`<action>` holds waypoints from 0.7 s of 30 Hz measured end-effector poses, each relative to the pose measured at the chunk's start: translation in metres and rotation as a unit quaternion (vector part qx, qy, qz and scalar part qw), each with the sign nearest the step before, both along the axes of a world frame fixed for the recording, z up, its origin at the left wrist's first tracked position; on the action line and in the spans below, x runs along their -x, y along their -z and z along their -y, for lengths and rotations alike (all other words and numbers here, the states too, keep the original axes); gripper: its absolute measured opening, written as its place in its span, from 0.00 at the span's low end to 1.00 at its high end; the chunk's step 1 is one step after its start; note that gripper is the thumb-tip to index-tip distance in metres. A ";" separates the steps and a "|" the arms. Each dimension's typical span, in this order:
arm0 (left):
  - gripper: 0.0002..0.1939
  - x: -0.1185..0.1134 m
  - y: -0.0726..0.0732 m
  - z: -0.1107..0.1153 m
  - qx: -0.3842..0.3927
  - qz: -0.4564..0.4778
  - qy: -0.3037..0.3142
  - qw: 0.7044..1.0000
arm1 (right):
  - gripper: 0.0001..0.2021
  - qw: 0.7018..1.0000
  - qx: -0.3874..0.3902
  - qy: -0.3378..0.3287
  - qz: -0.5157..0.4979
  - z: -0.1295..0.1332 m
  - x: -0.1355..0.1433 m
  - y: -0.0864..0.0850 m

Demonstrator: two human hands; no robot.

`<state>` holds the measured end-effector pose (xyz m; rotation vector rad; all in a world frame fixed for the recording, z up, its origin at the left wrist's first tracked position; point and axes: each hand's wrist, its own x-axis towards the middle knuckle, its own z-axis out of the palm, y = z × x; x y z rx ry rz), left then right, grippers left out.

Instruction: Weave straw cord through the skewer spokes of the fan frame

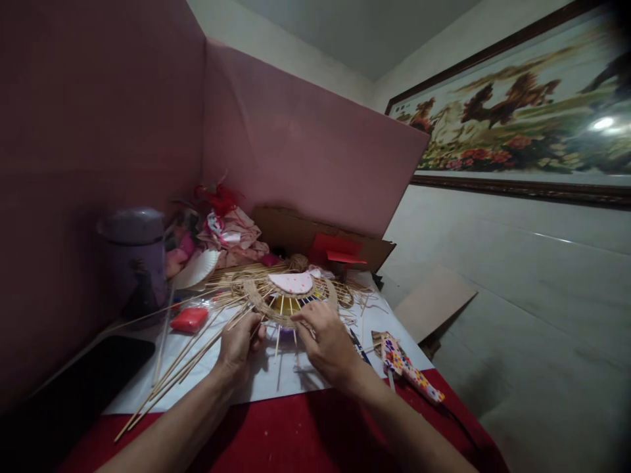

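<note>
A round craft piece of thin wooden sticks (282, 305) and a tan twine ring (257, 299) stands in front of me, with a pale pink dotted half-circle (290, 282) at its centre. My left hand (237, 345) is closed on the left lower edge of the ring, fingers curled in. At the ring's lower right, my right hand (328, 338) pinches the twine band between thumb and forefinger; the exact contact is partly hidden. Several stick ends poke out below the ring between both hands. More long loose sticks (172, 381) lie beside my left wrist.
A black phone-like slab (113, 361), a purple tumbler (135, 269) and a red packet (190, 320) are at left. Pink cloth (246, 243) is heaped behind. A flower-patterned glue gun (409, 368) lies at right, its cord running off the red-covered table (276, 433). Cardboard (280, 226) leans behind.
</note>
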<state>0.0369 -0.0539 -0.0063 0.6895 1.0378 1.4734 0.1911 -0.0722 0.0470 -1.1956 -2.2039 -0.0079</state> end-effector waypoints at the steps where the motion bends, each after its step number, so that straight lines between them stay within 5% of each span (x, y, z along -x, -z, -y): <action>1: 0.11 0.000 0.000 0.000 -0.004 -0.007 -0.005 1.000 | 0.07 1.000 -0.008 0.004 -0.001 -0.007 0.011 0.005; 9: 0.13 -0.002 0.001 0.000 -0.021 -0.041 -0.013 0.999 | 0.08 0.999 -0.035 0.004 0.012 -0.029 0.036 0.031; 21: 0.15 -0.002 0.001 0.000 -0.023 -0.052 -0.008 0.998 | 0.09 0.999 -0.042 -0.022 0.007 -0.028 0.034 0.042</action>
